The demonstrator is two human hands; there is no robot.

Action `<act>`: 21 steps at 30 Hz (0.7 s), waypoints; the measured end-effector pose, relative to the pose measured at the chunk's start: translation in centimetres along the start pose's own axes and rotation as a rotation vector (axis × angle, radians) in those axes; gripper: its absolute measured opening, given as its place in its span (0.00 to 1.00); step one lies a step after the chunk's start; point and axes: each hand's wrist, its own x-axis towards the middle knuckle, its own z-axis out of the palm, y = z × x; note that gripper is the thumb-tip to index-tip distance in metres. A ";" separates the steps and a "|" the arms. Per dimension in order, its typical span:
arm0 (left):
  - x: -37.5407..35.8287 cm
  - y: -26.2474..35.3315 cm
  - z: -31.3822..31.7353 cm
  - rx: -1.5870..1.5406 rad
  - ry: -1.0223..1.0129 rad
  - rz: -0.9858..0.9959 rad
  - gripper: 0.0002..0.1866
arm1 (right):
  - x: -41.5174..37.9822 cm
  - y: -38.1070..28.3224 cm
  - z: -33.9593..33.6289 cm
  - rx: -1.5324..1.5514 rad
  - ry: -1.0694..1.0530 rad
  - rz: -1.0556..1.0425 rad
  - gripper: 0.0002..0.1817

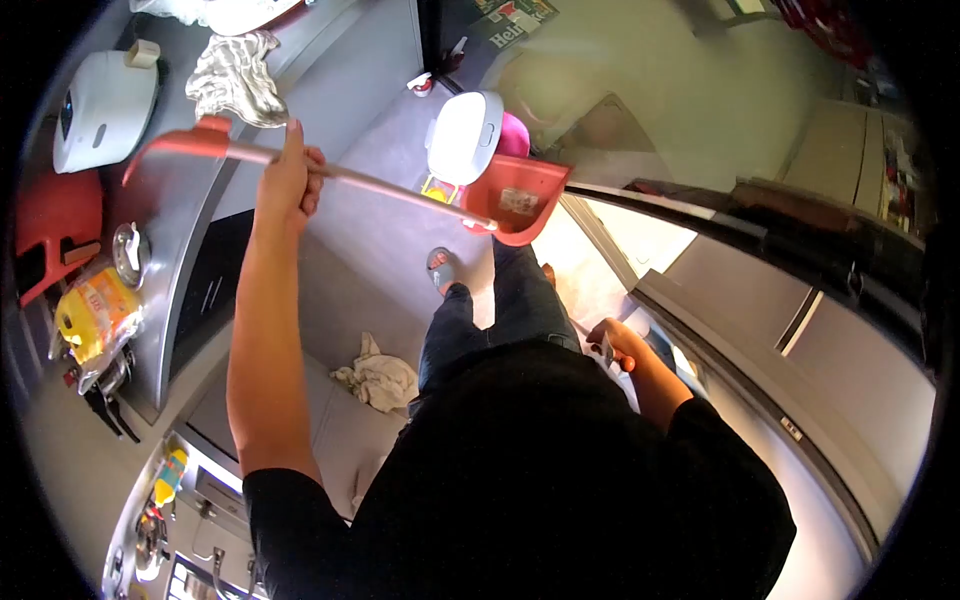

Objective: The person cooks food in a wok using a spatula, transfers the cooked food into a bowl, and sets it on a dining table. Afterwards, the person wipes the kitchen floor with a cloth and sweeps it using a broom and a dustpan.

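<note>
My left hand (287,183) is closed around the pale pole (375,184) of a long-handled dustpan, index finger stretched along it. The red upper end of the handle (180,143) sticks out to the left over the counter edge. At the pole's lower end, the red pan (540,185) is near the floor in front of my legs. My right hand (618,343) is low by my right hip, fingers curled; what it holds, if anything, I cannot make out. Something whitish shows just below it.
A white bin (465,135) stands beside the pan. A striped cloth (235,80) hangs at the left counter edge, near a white appliance (105,110) and a yellow package (97,312). A crumpled cloth (378,374) lies low at left. A glass panel (640,120) spans the upper right.
</note>
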 end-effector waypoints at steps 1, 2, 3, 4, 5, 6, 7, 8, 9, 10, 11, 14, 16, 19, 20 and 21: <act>2.0 0.6 0.4 0.009 0.046 -0.035 0.32 | 0.7 -0.1 -0.3 -0.051 -0.001 -0.201 0.14; 3.8 0.7 0.6 0.025 0.085 -0.080 0.32 | 0.8 0.2 -0.2 -0.091 0.006 -0.103 0.13; 5.2 0.7 0.5 0.032 0.130 -0.121 0.32 | 0.6 -0.2 -0.1 -0.132 0.009 -0.005 0.13; 6.5 1.1 0.2 0.040 0.142 -0.107 0.33 | 1.4 -2.8 -0.1 -0.172 0.040 0.368 0.13; 7.6 1.0 -0.2 0.066 0.144 -0.105 0.33 | 2.0 -3.4 -0.3 -0.187 0.059 0.443 0.12; 8.2 0.4 -0.9 0.093 0.146 -0.112 0.34 | 1.8 -3.0 -0.5 -0.204 0.070 0.525 0.12; 9.2 -0.1 -2.1 0.060 0.125 -0.148 0.34 | 1.3 -2.2 -0.8 -0.253 0.087 0.331 0.12; 10.0 -0.6 -3.2 0.031 0.141 -0.182 0.33 | 0.7 -1.4 -1.1 -0.311 0.110 0.138 0.14; 10.7 -1.2 -4.2 0.007 0.152 -0.215 0.33 | 0.8 -1.0 -1.4 -0.182 0.109 0.239 0.13; 11.0 -1.7 -4.8 -0.013 0.160 -0.250 0.33 | 1.0 0.1 -1.5 -0.048 0.107 0.341 0.13; 10.8 -2.0 -5.1 -0.029 0.180 -0.276 0.33 | 0.9 2.2 -1.4 0.031 0.070 0.210 0.13; 10.0 -3.2 -5.9 -0.093 0.228 -0.335 0.32 | 1.3 6.8 -1.9 -0.019 0.004 -0.120 0.15; 9.4 -4.7 -6.8 -0.145 0.243 -0.357 0.31 | 1.7 6.8 -2.7 -0.415 0.012 -0.244 0.16; 5.9 -6.4 -5.3 -0.268 0.336 -0.358 0.29 | -0.1 -0.6 -2.4 -0.489 0.060 0.201 0.22; 4.7 -6.7 -5.0 -0.285 0.345 -0.343 0.29 | -0.4 -1.7 -2.3 -0.573 0.045 0.212 0.23; 3.5 -8.1 -5.5 -0.283 0.356 -0.344 0.29 | 1.5 1.3 -2.0 -0.577 0.014 0.240 0.22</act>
